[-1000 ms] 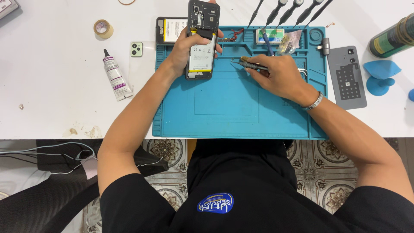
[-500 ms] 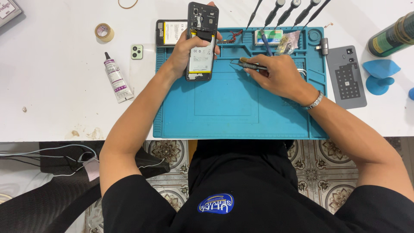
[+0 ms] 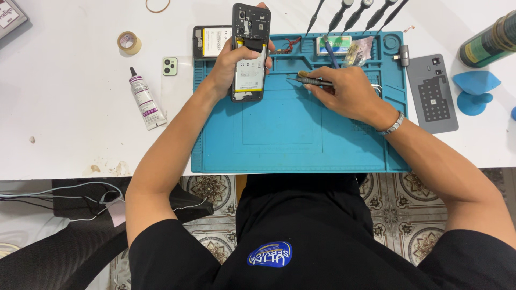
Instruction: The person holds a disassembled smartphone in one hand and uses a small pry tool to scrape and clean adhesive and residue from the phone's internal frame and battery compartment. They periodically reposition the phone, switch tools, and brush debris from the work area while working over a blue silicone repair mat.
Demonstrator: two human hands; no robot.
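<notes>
The opened phone (image 3: 250, 53) stands long-side up at the blue mat's (image 3: 290, 145) 11 o'clock corner, its back cover off, showing a black frame, a pale battery label and a dark board at the top. The left hand (image 3: 231, 67) is closed around its lower half, thumb across the battery. At 3 o'clock from it, the right hand (image 3: 346, 91) pinches slim tweezers (image 3: 309, 80), tips pointing toward the phone.

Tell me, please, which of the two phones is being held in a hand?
The opened phone with its battery showing, gripped by the left hand; the other phone lies on the table behind it.
</notes>
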